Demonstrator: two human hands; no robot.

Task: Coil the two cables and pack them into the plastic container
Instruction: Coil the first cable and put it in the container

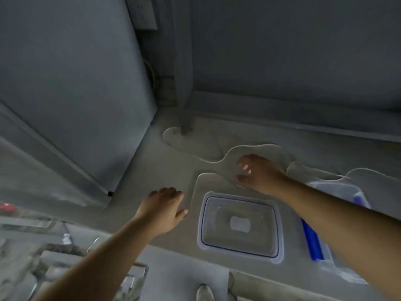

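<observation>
Cables lie loose on the pale table (pixel 138 170), not yet coiled. One white cable (pixel 196 156) runs in wide loops across the far part, from near a grey post (pixel 184 105) toward the right; a second cable (pixel 325 173) curls at the far right, but where one ends and the other begins I cannot tell.

Right hand (pixel 259 173) hovers over the loops with fingers spread and a little bent, holding nothing; I judge it is placed to pick up the strand. Left hand (pixel 165 208) is lower, near the left side of the container, fingers relaxed and empty, probably ready to receive the first turn.

An open clear container (pixel 280 224) stands near the front edge, empty, so the coils can drop in directly. What looks like its lid (pixel 312 242), with blue clips, rests at the right, partly under the right forearm.

Grey walls close the corner; a socket (pixel 144 13) sits high on the far wall. Below the table edge the floor is cluttered and blurred.
</observation>
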